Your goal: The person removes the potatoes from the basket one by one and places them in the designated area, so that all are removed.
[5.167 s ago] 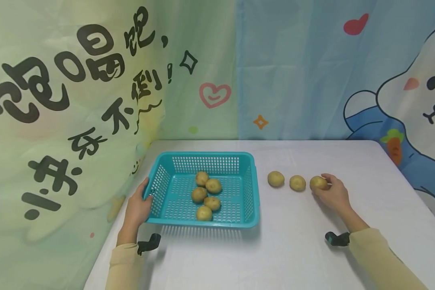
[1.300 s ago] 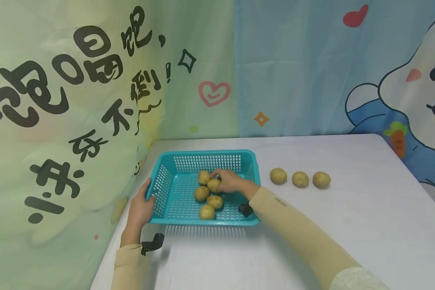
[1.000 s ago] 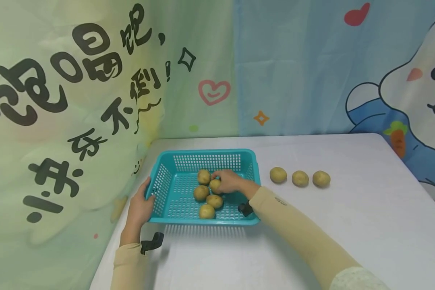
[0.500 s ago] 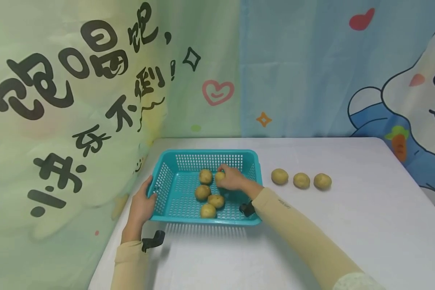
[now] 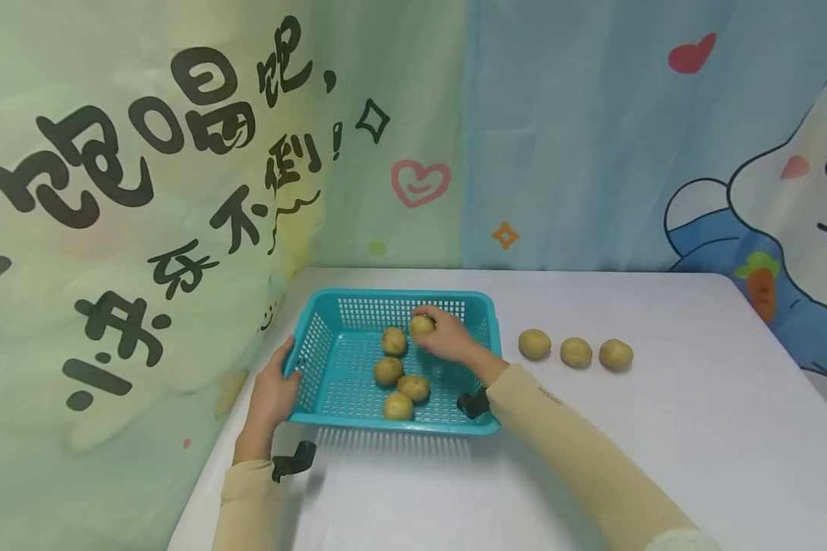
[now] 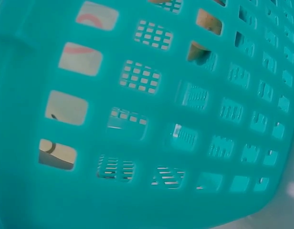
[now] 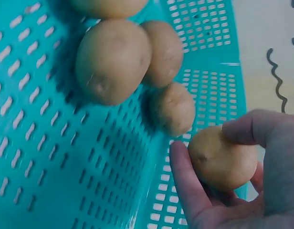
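In the head view a teal plastic basket (image 5: 485, 367) sits on the white table. My left hand (image 5: 274, 394) grips its left rim, the thumb on the inner side; the left wrist view shows only the perforated basket wall (image 6: 137, 200), with the hand out of sight. My right hand (image 5: 448, 337) holds a potato (image 5: 423, 327) above the basket floor near the back. Seen from the right wrist, fingers and thumb wrap round that potato (image 7: 223, 157). Several other potatoes (image 5: 389, 371) lie in the basket, left of and in front of the right hand.
To the right of the basket, three potatoes (image 5: 576, 353) lie in a row on the white table (image 5: 593, 436). A printed cloth backdrop (image 5: 558, 138) hangs behind the table and along its left side.
My right hand let go of a potato at the right end of the row, moved left into the basket, and has lifted another potato off the others. The left hand stays on the rim.
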`<act>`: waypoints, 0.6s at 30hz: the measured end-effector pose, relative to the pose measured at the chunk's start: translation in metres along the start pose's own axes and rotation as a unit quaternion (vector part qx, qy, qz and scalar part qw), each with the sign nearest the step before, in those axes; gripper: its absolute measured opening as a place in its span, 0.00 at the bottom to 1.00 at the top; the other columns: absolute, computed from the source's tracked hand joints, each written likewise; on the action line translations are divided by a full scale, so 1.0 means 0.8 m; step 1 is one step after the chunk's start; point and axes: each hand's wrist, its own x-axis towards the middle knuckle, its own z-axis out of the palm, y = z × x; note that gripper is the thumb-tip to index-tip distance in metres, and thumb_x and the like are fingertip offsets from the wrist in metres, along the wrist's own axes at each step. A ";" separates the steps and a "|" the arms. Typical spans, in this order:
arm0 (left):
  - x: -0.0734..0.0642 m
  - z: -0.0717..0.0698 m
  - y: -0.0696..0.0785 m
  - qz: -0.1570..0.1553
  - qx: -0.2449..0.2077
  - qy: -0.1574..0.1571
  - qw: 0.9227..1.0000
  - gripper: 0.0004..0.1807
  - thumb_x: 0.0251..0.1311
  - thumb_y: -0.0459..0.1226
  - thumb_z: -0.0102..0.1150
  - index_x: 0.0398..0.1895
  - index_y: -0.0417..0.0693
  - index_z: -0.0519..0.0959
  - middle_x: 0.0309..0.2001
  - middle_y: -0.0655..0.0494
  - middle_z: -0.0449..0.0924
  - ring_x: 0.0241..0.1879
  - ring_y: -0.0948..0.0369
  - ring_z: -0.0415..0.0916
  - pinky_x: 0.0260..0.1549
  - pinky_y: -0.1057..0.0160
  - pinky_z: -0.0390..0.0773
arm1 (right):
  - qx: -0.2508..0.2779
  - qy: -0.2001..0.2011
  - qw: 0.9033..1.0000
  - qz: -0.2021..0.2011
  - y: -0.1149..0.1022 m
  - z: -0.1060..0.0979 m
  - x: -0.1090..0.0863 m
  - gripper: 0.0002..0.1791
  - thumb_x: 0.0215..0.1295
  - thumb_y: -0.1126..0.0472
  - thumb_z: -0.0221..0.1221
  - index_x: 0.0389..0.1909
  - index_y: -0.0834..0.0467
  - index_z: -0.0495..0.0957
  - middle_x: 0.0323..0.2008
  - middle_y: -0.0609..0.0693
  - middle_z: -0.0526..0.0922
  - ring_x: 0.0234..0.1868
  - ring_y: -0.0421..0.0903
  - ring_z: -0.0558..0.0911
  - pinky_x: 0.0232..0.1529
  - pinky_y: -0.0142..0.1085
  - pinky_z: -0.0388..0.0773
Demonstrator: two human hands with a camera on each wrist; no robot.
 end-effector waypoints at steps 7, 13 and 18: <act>-0.004 0.000 0.001 0.004 0.014 -0.002 1.000 0.35 0.70 0.34 0.44 0.78 0.55 0.50 0.72 0.37 0.58 0.58 0.42 0.68 0.50 0.42 0.70 | 0.107 0.023 0.994 -0.012 0.002 -0.004 -0.007 0.29 0.60 0.69 0.57 0.65 0.56 0.73 0.62 0.58 0.72 0.45 0.55 0.82 0.42 0.51 0.81; -0.003 -0.001 0.001 0.004 0.015 -0.006 1.000 0.35 0.70 0.34 0.43 0.79 0.55 0.49 0.72 0.37 0.57 0.58 0.42 0.68 0.50 0.41 0.70 | 0.155 -0.011 0.988 -0.023 -0.011 -0.011 -0.015 0.30 0.59 0.71 0.56 0.66 0.58 0.71 0.59 0.61 0.71 0.48 0.56 0.79 0.45 0.52 0.80; -0.004 -0.001 0.001 0.001 0.013 -0.006 1.000 0.35 0.71 0.34 0.43 0.79 0.54 0.49 0.72 0.36 0.57 0.59 0.41 0.68 0.50 0.41 0.70 | 0.059 -0.027 0.996 -0.058 -0.035 -0.018 -0.031 0.34 0.53 0.70 0.63 0.63 0.53 0.72 0.54 0.58 0.76 0.41 0.50 0.79 0.35 0.41 0.80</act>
